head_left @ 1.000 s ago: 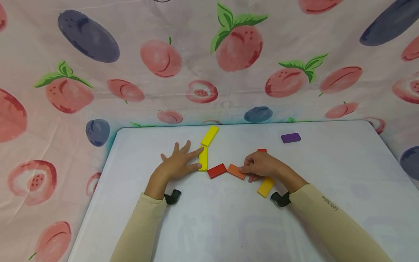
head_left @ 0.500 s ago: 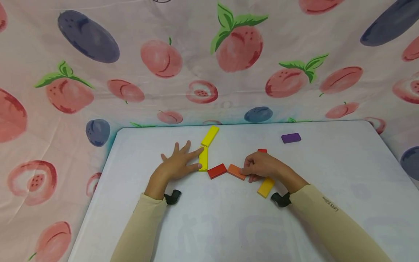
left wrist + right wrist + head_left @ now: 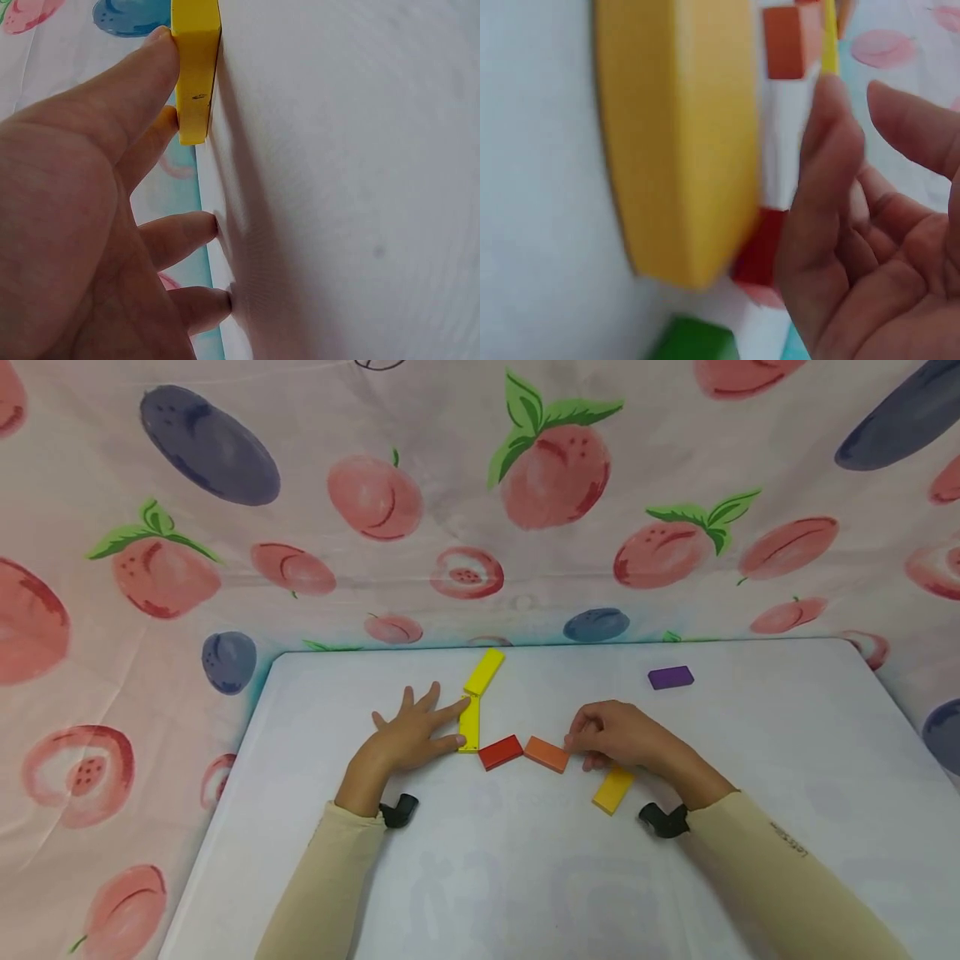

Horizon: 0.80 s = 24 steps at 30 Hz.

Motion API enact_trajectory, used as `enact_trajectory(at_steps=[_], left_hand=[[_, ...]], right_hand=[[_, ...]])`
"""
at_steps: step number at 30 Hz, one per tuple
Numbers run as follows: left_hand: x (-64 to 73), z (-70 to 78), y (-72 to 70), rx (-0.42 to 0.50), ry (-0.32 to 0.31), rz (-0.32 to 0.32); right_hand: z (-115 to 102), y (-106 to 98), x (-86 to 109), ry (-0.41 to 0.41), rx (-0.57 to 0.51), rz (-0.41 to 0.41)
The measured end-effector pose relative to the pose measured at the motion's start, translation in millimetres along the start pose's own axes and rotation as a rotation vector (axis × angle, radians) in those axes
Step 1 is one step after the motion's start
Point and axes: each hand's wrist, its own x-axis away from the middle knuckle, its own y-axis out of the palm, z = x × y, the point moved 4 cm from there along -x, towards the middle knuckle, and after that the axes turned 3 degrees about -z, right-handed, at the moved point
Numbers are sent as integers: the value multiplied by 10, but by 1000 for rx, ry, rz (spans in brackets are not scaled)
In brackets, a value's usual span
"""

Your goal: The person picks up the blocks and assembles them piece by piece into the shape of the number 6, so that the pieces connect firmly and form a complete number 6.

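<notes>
My left hand spreads its straight fingers at the left, thumb and index fingertips on a yellow block lying flat. In the left wrist view, the thumb presses the top of that yellow block while two other fingertips rest on the table. Another yellow block touches its far end at an angle. From its near end a red block and an orange block continue in a zigzag. My right hand is at the orange block's right end, thumb and index finger apart, holding nothing.
A golden-yellow block lies partly under my right hand. The right wrist view shows a second red block and a green block beyond it. A purple block sits at the back right. Fruit-patterned cloth hangs behind the white table.
My right hand has let go of the orange block and drawn back slightly to the right. The red block behind that hand is now covered in the head view. My left hand stays put.
</notes>
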Motion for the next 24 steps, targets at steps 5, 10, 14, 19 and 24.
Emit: enact_trajectory(at_steps=[5,10,14,19,24], left_hand=[[5,3,-5,-4,-2,6],[0,2,1,-6,-4,4],[-3,5,2,-6,-6,4],[-5,0,3,-5,-2,3],[3,-4,-5,-1,1,-1]], right_hand=[[20,-207,74,-24,89,145],[126,-356,86,-4,211,241],[201,-405,62,-4,266,250],[295,-426,11,-2,270,228],[351,-436,-12,-7,258,186]])
